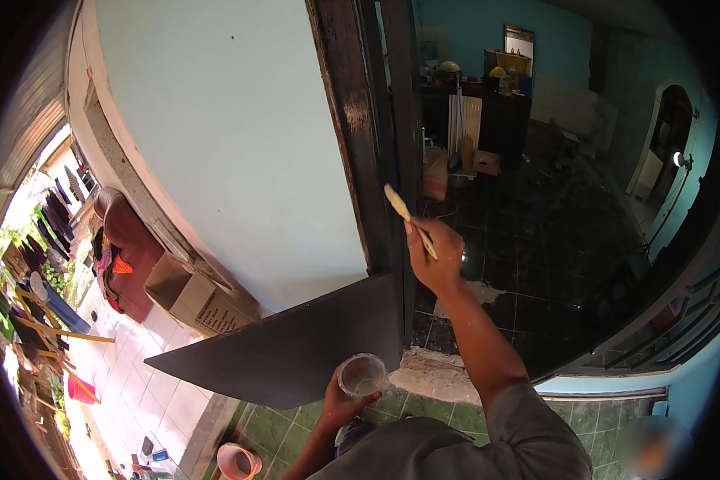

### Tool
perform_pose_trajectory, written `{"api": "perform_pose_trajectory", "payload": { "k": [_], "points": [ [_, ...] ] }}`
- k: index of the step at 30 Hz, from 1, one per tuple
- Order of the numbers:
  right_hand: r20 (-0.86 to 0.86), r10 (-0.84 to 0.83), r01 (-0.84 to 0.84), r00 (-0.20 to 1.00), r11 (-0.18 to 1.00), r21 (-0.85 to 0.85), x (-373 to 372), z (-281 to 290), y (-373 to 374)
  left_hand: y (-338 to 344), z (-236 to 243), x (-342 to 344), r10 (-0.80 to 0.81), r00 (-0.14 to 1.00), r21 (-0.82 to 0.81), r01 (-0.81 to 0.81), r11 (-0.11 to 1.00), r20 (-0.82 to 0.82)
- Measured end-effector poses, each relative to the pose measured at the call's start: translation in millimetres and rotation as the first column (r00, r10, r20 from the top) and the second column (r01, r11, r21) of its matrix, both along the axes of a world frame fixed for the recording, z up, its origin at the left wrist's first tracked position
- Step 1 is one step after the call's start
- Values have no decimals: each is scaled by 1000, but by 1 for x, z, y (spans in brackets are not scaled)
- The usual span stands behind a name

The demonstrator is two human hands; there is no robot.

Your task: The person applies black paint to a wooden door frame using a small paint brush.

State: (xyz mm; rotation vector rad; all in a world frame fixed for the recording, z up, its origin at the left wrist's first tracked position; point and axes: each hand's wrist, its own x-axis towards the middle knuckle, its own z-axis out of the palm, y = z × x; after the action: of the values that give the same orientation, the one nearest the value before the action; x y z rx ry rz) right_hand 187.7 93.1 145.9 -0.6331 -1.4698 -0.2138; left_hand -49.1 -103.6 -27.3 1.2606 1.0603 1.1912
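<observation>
My right hand (438,254) is closed round a paintbrush (397,202) with a pale handle. The brush's tip points up and left, close to the dark wooden door frame (358,128); whether it touches the wood I cannot tell. Lower down, my left hand (342,406) grips a clear round cup (362,376), its open top facing up. What the cup holds is hard to make out. Beside the cup a dark, flat door panel (296,344) juts out to the left from the frame.
A cardboard box (196,296) and a dark red sofa (132,248) stand by the pale wall (240,144). On the green tiles sits a pinkish bucket (238,462). Through the doorway are dark floor tiles, more boxes (486,162) and a lit lamp (679,159).
</observation>
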Motion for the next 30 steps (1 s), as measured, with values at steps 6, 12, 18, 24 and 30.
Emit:
{"api": "perform_pose_trajectory", "payload": {
  "k": [6,12,18,24,30],
  "points": [
    [93,-36,35,995,999,13,3,8,22,3,8,11,-44,998,17,45,999,-46],
    [91,-7,19,996,992,-127,2,-73,0,1,4,3,-29,999,13,29,999,-19],
    [0,-32,32,999,999,-1,-1,-39,10,1,-1,2,-49,997,-4,49,999,-61],
    [200,-38,88,979,965,-247,9,-137,-5,-3,6,6,-61,997,-18,60,998,-54],
    [1,-36,36,999,990,-134,3,-85,-6,-7,5,9,-80,996,-50,78,996,-39]
  ]
}}
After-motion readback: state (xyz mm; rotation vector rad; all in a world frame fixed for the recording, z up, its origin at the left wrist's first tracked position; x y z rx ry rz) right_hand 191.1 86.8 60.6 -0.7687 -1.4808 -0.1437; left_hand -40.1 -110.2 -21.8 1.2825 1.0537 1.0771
